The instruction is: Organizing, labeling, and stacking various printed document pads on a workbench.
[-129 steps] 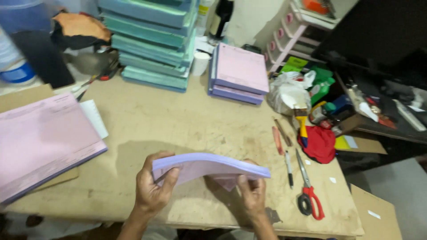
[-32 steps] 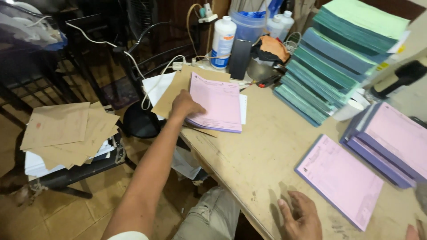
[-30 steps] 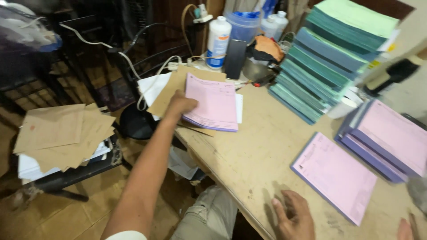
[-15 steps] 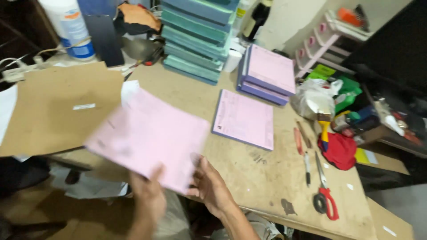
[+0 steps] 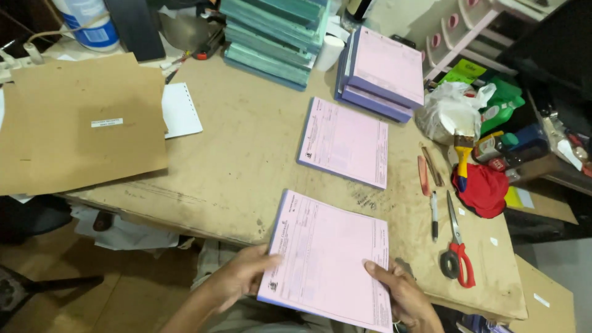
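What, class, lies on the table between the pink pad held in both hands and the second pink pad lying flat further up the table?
Nothing visible. Both the left hand and the right hand hold the near pink pad; between it and the far pink pad only bare table shows. The pen and scissors lie off to the right.

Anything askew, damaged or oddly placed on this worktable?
Mostly tidy. The pink pad held by the left hand and right hand overhangs the table's near edge. The brown cardboard sheet overhangs the left edge. The tabletop is scuffed and stained.
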